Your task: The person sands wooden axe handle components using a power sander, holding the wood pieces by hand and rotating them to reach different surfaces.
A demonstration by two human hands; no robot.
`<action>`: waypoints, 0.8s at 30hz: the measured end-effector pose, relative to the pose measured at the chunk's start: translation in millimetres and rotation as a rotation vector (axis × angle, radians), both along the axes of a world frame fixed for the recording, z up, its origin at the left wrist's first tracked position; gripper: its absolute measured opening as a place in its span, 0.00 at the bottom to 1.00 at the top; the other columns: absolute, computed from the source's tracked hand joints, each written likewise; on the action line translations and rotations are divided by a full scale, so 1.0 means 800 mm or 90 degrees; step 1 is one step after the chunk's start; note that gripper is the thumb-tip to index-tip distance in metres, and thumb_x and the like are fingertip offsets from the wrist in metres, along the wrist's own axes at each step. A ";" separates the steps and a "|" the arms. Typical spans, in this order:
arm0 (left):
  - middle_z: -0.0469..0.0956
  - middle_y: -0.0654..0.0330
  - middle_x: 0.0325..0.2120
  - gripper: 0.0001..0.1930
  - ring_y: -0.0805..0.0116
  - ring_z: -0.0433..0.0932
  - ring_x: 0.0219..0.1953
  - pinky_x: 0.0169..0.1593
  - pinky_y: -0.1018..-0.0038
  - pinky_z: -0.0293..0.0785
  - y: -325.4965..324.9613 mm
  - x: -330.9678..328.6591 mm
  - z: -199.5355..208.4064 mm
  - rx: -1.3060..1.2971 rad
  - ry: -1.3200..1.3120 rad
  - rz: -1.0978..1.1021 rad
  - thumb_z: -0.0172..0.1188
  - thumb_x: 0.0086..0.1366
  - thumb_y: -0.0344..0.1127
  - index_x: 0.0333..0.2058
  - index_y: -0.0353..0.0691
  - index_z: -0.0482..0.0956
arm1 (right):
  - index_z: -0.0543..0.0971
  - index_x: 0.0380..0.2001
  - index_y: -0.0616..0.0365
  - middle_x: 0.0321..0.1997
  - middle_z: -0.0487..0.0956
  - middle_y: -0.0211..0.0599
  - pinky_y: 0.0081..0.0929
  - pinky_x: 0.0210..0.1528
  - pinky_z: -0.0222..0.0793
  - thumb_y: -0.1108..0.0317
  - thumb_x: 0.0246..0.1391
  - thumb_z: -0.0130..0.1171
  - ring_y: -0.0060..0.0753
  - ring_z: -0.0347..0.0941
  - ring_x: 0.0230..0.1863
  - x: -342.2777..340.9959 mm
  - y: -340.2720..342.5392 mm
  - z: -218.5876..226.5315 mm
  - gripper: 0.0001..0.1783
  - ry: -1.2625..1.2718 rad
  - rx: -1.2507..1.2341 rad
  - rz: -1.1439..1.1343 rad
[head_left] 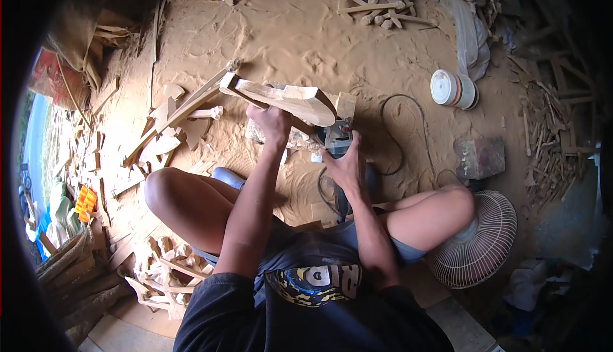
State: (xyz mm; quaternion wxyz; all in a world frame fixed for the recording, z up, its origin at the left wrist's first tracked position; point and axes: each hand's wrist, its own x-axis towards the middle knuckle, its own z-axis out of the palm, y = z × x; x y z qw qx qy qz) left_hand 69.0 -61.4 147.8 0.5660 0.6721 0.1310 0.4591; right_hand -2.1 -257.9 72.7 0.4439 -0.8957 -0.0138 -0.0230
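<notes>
My left hand (273, 124) is closed round the shaft of a pale carved wooden piece (297, 100) with a broad, curved, blade-like side. The piece is held out in front of my knees. Lower and to the right, my right hand (346, 168) grips a dark angle grinder (338, 138), its head close against the shaft's near end. The grinder's disc is mostly hidden, so I cannot tell whether it touches the wood. Behind both, partly covered, a wooden block (345, 105) rests on the sandy floor.
Wood dust covers the floor (255, 39). Carved pieces (169, 128) lie at left, more (377, 1) at the far side. A black cord (421, 119) loops rightward. A white bucket (453, 89), a stained block (480, 158) and a fan (476, 243) stand right.
</notes>
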 end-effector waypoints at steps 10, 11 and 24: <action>0.80 0.63 0.22 0.10 0.75 0.75 0.27 0.34 0.72 0.74 0.024 -0.003 -0.016 0.012 0.026 0.011 0.60 0.66 0.31 0.29 0.28 0.80 | 0.58 0.70 0.67 0.48 0.82 0.66 0.53 0.51 0.77 0.56 0.49 0.74 0.69 0.82 0.48 -0.005 -0.007 0.029 0.52 0.042 -0.059 -0.013; 0.82 0.61 0.26 0.10 0.74 0.76 0.29 0.36 0.71 0.75 0.036 -0.001 -0.033 0.019 0.020 0.052 0.60 0.66 0.31 0.32 0.27 0.81 | 0.57 0.70 0.67 0.49 0.82 0.67 0.54 0.51 0.77 0.55 0.49 0.73 0.69 0.81 0.48 -0.005 -0.006 0.035 0.53 0.056 -0.067 -0.022; 0.49 0.72 0.12 0.21 0.77 0.51 0.11 0.18 0.74 0.54 0.132 -0.020 -0.124 -0.530 -0.036 -0.016 0.52 0.73 0.45 0.21 0.54 0.56 | 0.57 0.69 0.70 0.58 0.74 0.65 0.45 0.62 0.71 0.57 0.47 0.78 0.56 0.76 0.58 0.000 -0.007 0.024 0.55 0.141 0.025 -0.005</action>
